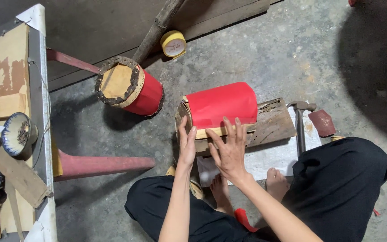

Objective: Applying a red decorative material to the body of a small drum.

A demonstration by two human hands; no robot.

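**First:** Pressing is what's seen right now: the red paper sheet [222, 105] is curved over a tan cardboard-like form [183, 117], which lies on a worn wooden board [276, 123] on the concrete floor [292, 49], just in front of the seated person's bare feet.

**Second:** And the hands?

**First:** The left hand [187, 142] is laid flat and open, fingers straight, against the near left end of the form. The right hand [230, 150] is spread wide, fingertips touching the lower edge of the red sheet. Nothing is gripped by either; both are only pressed on.

**Second:** How would that sheet be judged to handle?

**First:** Light and thin, it would seem, easily creased or torn, so it is probably best smoothed with flat palms and taken by its edges, not pinched in the middle. The form beneath looks stiffer, likely hollow and light, and could be steadied at its open ends.

**Second:** Anything else close by?

**First:** A hammer [301, 127] is lying at the board's right edge. A finished red-wrapped cylinder [131, 87] is standing well apart toward the far left, with a yellow tape roll [174, 44] beyond it. At the left edge of view, a blue-and-white bowl [18, 133] is seen on a raised surface [36, 89].
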